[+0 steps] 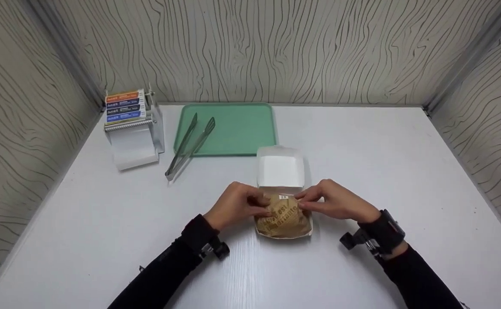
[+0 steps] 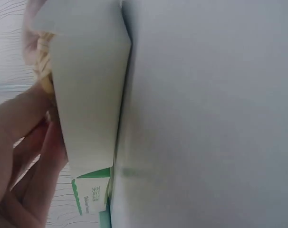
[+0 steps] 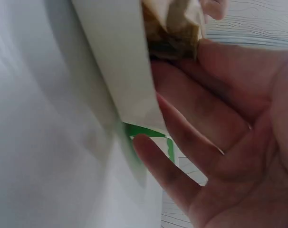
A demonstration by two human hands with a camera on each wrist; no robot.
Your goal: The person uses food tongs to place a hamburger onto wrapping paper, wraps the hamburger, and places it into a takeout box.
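A wrapped burger (image 1: 282, 221) in brown printed paper sits in the lower half of an open white clamshell box (image 1: 281, 171), whose lid is tipped back. From the left, my left hand (image 1: 242, 204) grips the wrapped burger with thumb and fingers. On the opposite side, the thumb and forefinger of my right hand (image 1: 334, 201) pinch its paper near the top right. The right wrist view shows the other fingers of that hand spread along the outside of the box wall (image 3: 118, 57). What the paper encloses is hidden.
Behind the box lies a green tray (image 1: 242, 128). Metal tongs (image 1: 189, 148) rest partly on its left side, handle end on the white table (image 1: 383, 150). Farther left stands a label dispenser (image 1: 132, 124) with coloured strips and a hanging white sheet. Patterned walls enclose the table.
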